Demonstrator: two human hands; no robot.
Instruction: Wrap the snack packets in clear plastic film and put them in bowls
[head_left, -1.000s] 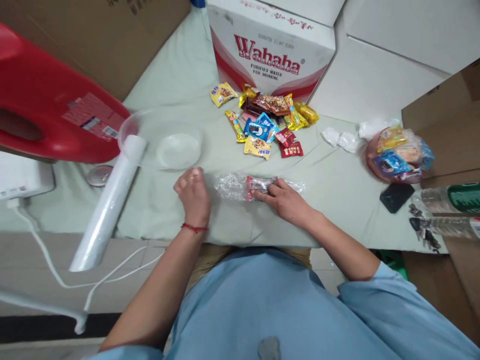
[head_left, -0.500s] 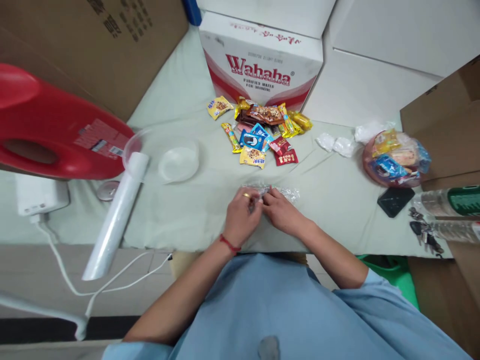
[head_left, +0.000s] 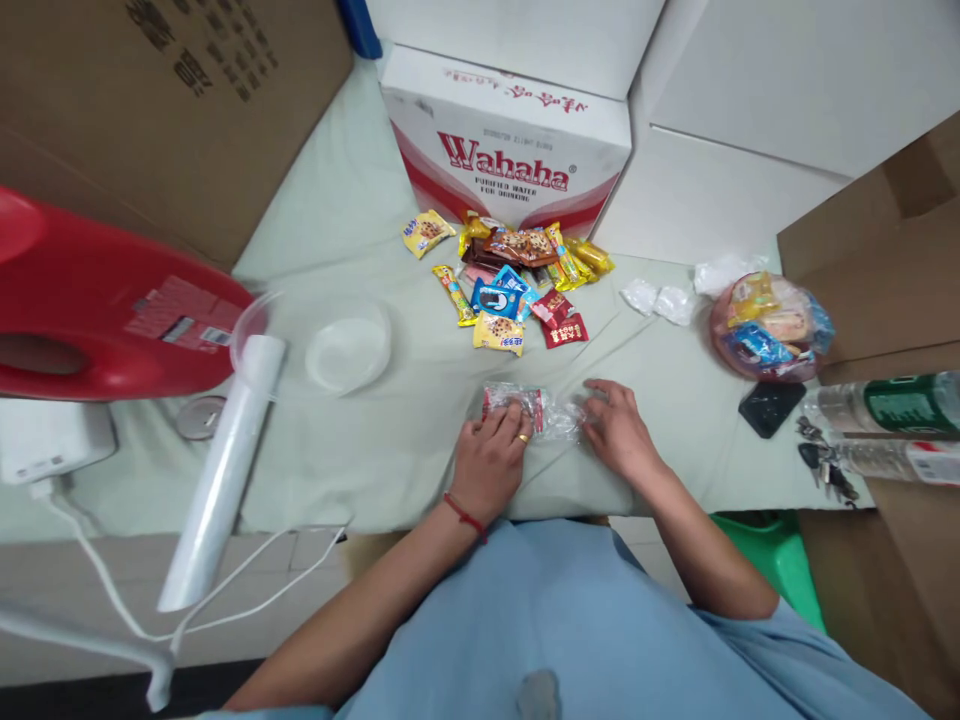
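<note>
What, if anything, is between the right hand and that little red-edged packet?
Crumpled clear plastic lies between the right hand and the red-edged packet. The left hand rests on the packet; whether plastic separates them, I can't tell.

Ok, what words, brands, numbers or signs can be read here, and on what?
"Wahaha ®": white-and-red carton.
"PURIFIED WATER": same carton.
"FOR DRINKING": same carton.
Too small or blurred to read: the carton's code line and top characters, and print on the left brown box, red jug, snack packets and bottle labels.
Nothing readable on the wrapped packet under the left hand.
</note>
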